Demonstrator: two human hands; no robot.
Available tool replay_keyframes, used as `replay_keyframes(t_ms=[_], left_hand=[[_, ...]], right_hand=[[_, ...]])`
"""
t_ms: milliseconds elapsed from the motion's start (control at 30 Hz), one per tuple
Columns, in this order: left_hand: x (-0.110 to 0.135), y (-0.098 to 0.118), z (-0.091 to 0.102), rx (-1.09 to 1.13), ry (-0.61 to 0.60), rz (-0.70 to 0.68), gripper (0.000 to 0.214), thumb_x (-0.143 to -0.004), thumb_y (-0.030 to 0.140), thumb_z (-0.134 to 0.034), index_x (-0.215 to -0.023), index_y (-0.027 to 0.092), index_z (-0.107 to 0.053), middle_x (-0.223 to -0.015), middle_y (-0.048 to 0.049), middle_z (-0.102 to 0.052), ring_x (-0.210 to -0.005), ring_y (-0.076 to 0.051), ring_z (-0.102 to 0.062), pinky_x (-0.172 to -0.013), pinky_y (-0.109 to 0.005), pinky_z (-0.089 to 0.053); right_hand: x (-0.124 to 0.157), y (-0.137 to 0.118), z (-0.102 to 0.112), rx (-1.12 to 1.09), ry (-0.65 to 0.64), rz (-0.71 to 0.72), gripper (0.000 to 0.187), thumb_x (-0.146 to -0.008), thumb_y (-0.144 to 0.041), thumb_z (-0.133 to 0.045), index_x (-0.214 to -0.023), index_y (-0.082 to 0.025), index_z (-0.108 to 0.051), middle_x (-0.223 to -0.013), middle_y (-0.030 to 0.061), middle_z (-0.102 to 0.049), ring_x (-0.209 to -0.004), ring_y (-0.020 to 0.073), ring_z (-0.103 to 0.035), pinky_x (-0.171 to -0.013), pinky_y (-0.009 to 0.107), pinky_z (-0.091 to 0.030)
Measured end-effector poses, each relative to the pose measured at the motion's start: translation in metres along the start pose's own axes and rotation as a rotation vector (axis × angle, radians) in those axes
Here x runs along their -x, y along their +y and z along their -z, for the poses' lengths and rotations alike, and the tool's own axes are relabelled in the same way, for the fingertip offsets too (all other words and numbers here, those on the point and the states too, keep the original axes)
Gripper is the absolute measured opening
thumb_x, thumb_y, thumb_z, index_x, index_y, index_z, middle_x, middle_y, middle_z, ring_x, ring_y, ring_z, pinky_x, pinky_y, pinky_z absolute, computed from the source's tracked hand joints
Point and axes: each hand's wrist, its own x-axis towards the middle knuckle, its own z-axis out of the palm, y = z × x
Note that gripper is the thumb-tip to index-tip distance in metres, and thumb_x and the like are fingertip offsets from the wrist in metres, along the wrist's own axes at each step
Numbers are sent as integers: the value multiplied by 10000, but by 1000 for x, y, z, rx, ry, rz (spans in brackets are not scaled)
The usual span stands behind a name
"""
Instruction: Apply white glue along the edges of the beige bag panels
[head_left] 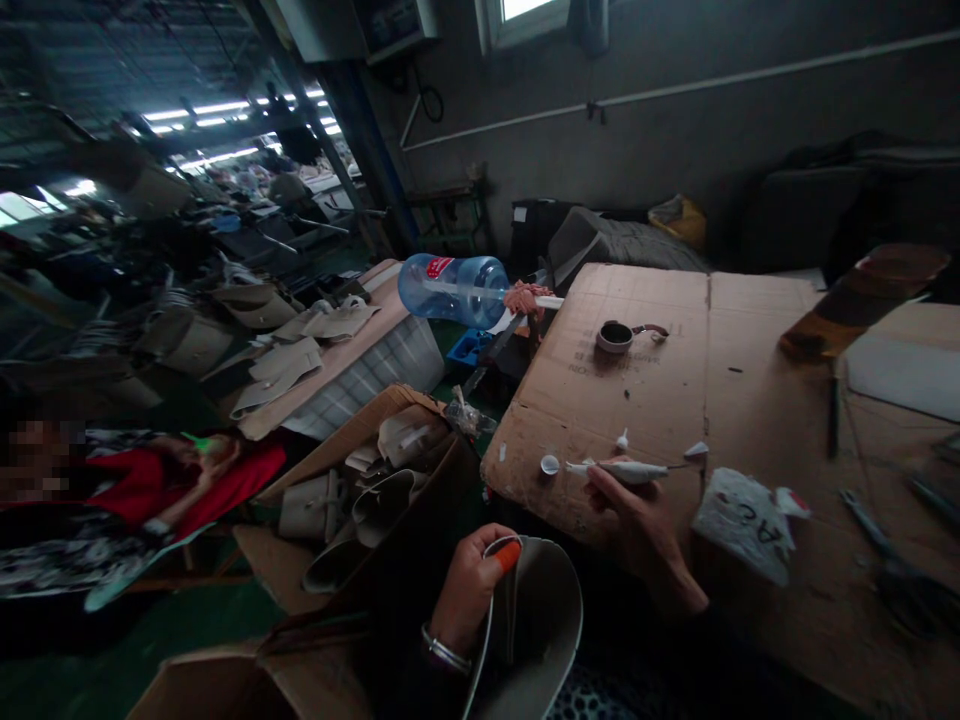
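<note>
My left hand (pixel 469 590) is closed around the rim of a beige leather bag piece (pixel 540 630) held low in front of me; an orange cover shows on its thumb. My right hand (pixel 637 520) grips a white tube-like applicator (pixel 626 470) at the near edge of the cardboard-covered table (pixel 675 380). A small white cap (pixel 550 464) lies just left of the applicator's tip, and another small white bit (pixel 622 440) sits behind it.
A small dark pot (pixel 615 337) stands mid-table. A crumpled white paper (pixel 746 525) lies to the right, with tools (pixel 870 520) beyond. A cardboard box of beige bag pieces (pixel 375 490) sits left, a blue water jug (pixel 454 288) behind. A person in red (pixel 187 490) sits at left.
</note>
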Motion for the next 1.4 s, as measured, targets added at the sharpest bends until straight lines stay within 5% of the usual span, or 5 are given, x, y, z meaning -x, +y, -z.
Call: replay_keyframes(t_ms=[433,633,933,1400], left_hand=[[-6,1,-6,-43,5,11,257,-724,378,-757,-833,156,-687,-671,3,-624,-631,-137,-518,-612,-252,-385],[-6,2,-9,-18,5,42,296,-691,403,-787,-812,153,-683,-650,13,-599,-617,-132,-502,-601,-248,-378],[-7,0,-9,-21,-3,31,238,-725,358,-762,-813,152,-682,-663,8,-613,-632,-131,-507,-614,-248,-385],[-4,-1,-5,-65,-19,4,239,-753,351,-762,-831,138,-688,-710,-1,-637,-663,-129,-524,-653,-253,-405]], right_hand=[[-1,9,10,137,58,55,404,-731,-530,-828,-884,-167,-742,-664,29,-667,-635,205,-597,-612,330,-482],[-5,19,11,168,36,135,368,-693,-492,-858,-907,-208,-760,-904,59,-741,-866,265,-662,-781,382,-550],[-6,20,11,199,65,213,307,-805,-471,-795,-841,-178,-713,-745,33,-689,-655,191,-636,-593,304,-506],[-14,30,4,254,135,204,377,-762,-526,-813,-859,-170,-734,-705,41,-716,-625,224,-682,-572,325,-556]])
